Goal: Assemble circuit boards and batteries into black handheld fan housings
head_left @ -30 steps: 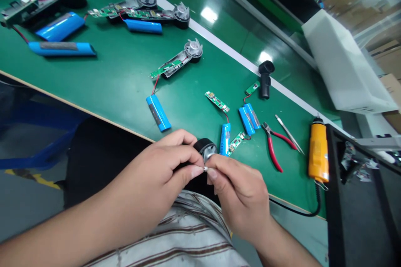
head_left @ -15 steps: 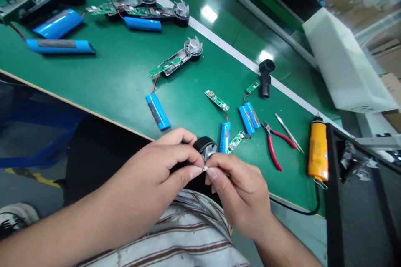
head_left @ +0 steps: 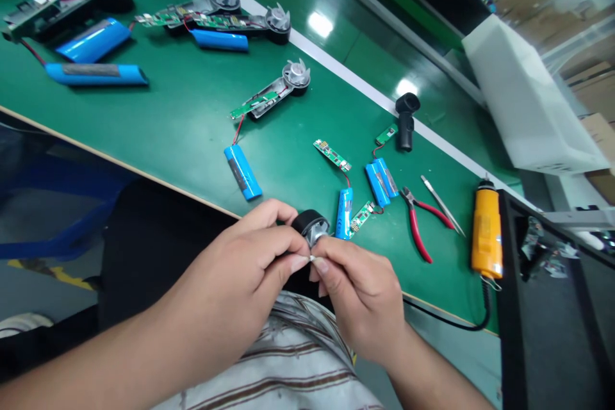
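Note:
My left hand is closed around a black round motor housing with a grey insert, held just over the near edge of the green table. My right hand pinches a tiny white part against the left thumb, right below the housing. Both hands sit above my striped shirt. Just beyond them lie a blue battery cell wired to a small green circuit board.
On the table lie another blue cell, a pair of blue cells, a fan-and-board assembly, red-handled pliers, tweezers, a yellow tool and a black nozzle. More assemblies lie far left. A white box stands right.
Both hands stay pinched together on the housing and have shifted slightly left and toward the table edge. Nothing on the table has moved.

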`<action>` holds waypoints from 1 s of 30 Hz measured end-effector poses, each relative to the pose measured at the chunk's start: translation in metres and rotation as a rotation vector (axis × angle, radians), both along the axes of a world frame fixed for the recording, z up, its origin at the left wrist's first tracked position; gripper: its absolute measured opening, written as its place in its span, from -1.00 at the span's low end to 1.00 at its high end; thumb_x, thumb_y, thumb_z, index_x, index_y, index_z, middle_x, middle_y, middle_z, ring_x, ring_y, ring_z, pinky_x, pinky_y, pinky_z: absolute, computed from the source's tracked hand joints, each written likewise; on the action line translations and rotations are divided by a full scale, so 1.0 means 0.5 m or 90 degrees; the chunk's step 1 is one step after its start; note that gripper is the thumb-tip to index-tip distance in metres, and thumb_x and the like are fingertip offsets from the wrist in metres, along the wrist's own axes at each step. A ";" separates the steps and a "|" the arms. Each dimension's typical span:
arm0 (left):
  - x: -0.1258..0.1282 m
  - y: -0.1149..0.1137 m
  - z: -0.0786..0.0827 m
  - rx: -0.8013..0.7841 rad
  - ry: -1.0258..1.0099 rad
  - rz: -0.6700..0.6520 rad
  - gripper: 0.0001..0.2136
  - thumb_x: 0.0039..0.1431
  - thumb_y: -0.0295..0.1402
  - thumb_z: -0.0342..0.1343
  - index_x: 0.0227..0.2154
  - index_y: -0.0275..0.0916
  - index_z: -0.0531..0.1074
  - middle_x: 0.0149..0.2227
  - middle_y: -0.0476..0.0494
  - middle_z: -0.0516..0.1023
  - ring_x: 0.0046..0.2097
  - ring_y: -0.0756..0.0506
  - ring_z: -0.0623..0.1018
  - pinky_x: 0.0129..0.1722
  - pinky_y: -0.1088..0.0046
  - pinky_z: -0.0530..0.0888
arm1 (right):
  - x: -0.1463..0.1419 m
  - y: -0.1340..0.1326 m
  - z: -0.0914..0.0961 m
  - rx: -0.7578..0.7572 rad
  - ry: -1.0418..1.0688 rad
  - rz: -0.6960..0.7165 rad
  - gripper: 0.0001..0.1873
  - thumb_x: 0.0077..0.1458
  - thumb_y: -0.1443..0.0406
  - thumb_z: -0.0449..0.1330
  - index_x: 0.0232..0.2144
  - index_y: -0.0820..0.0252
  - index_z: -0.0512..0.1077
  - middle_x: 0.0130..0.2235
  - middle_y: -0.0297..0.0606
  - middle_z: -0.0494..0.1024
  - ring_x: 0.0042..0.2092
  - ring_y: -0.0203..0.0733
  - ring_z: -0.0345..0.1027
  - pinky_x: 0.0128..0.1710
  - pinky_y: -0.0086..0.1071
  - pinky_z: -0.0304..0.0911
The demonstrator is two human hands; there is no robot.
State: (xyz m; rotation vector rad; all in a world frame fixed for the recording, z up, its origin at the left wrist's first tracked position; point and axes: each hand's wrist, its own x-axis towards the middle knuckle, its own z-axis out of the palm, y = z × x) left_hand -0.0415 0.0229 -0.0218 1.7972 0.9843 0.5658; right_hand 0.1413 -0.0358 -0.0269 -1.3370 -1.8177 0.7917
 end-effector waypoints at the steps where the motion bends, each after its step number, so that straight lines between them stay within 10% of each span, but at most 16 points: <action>1: 0.001 -0.001 -0.001 0.002 0.002 -0.002 -0.70 0.33 -0.38 -0.04 -0.44 -0.15 0.54 -0.21 -0.07 0.46 -0.20 -0.06 0.55 -0.27 0.47 0.46 | 0.001 0.000 -0.001 0.001 0.000 0.000 -0.82 0.38 0.44 0.07 -0.28 0.18 0.42 -0.43 -0.41 0.45 -0.49 -0.36 0.31 -0.46 -0.47 0.20; 30: -0.002 0.002 0.000 0.054 0.058 -0.037 -0.69 0.38 -0.44 -0.09 -0.39 -0.16 0.54 0.13 -0.18 0.44 0.08 -0.20 0.58 -0.19 0.39 0.61 | 0.006 0.005 -0.005 -0.067 0.045 -0.018 -0.78 0.37 0.38 0.08 -0.35 0.13 0.41 -0.50 -0.46 0.41 -0.51 -0.35 0.30 -0.46 -0.45 0.18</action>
